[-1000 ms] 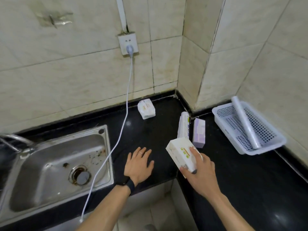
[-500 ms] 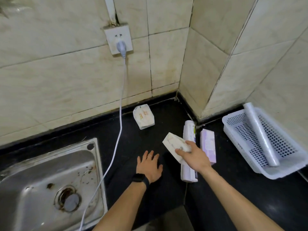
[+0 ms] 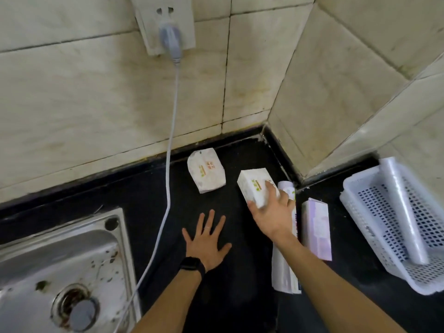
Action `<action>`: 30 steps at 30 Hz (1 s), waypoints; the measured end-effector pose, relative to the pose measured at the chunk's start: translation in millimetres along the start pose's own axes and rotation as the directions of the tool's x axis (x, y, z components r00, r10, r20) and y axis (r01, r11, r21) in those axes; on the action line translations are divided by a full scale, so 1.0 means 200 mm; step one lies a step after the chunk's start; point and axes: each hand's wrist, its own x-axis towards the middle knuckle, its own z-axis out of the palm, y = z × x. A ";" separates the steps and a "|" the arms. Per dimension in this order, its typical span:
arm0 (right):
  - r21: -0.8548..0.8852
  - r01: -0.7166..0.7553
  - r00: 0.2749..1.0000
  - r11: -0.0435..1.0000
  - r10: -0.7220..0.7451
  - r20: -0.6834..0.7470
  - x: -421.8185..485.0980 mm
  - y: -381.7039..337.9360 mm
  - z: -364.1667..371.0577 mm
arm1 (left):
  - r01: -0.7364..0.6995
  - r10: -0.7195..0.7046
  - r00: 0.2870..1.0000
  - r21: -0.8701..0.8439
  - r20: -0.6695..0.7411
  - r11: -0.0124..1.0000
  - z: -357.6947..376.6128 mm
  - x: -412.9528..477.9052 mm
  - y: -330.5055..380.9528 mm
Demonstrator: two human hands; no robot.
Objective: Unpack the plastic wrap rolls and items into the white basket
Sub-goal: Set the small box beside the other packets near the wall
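My right hand [image 3: 274, 212] grips a white tissue pack [image 3: 254, 186] with green print, low over the black counter near the wall corner. My left hand [image 3: 206, 239] rests flat on the counter with its fingers spread and holds nothing. A second white pack [image 3: 206, 173] lies by the back wall. A packaged white roll [image 3: 284, 265] lies lengthwise under my right forearm, partly hidden. Next to it sits a pale purple box [image 3: 316, 227]. At the right stands the white basket [image 3: 353, 212], with a clear plastic wrap roll [image 3: 403, 212] lying in it.
A steel sink [image 3: 60, 272] fills the lower left. A white cable [image 3: 168, 179] runs from the wall socket [image 3: 165, 22] down across the counter past the sink's edge. Tiled walls meet in a corner behind the items.
My right hand carried the tissue pack from near the counter's front edge away toward the back corner. The view moved closer and tilted down. My left hand stayed flat on the counter.
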 end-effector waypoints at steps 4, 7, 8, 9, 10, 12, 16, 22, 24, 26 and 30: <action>-0.082 0.105 0.992 0.991 -0.111 -0.067 0.03 -0.04 0.13 | -0.014 0.014 1.000 -0.005 -0.009 1.000 0.01 0.01 -0.01; -0.130 0.103 0.994 0.986 -0.108 -0.034 0.06 -0.06 0.19 | -0.029 0.029 1.000 -0.004 -0.010 1.000 0.00 0.01 -0.01; -0.146 0.106 0.994 0.984 -0.110 -0.023 0.06 -0.05 0.20 | -0.029 0.029 1.000 -0.003 -0.007 1.000 0.00 0.01 -0.01; -0.166 0.113 0.993 0.980 -0.116 -0.008 0.06 -0.04 0.21 | -0.028 0.028 1.000 0.001 -0.003 1.000 0.00 0.01 -0.01; -0.188 0.127 0.992 0.974 -0.127 0.012 0.05 -0.03 0.21 | -0.026 0.026 1.000 0.006 0.003 1.000 0.00 0.01 -0.01; -0.199 0.156 0.987 0.968 -0.146 0.063 0.05 0.00 0.18 | -0.021 0.021 1.000 0.014 0.016 1.000 -0.01 0.01 -0.01; -0.048 0.171 0.975 0.984 -0.162 0.154 0.03 0.02 0.05 | -0.005 0.004 0.999 0.023 0.043 1.000 -0.02 0.00 0.00; 0.132 0.213 0.976 0.968 -0.207 -0.061 -0.32 0.26 -0.21 | 0.039 -0.041 0.997 0.034 0.059 0.999 -0.06 -0.02 0.07; 0.165 0.163 0.984 0.973 -0.147 -0.103 -0.48 0.41 -0.27 | 0.054 -0.054 0.999 0.017 -0.002 0.998 -0.04 -0.06 0.15; 0.194 0.098 0.988 0.976 -0.072 -0.137 -0.64 0.58 -0.32 | 0.039 -0.046 0.994 -0.075 -0.096 0.996 0.00 -0.16 0.28; 0.180 -0.048 0.988 0.983 0.072 -0.134 -0.98 0.95 -0.31 | -0.013 -0.018 0.996 -0.348 -0.087 0.938 0.10 -0.36 0.64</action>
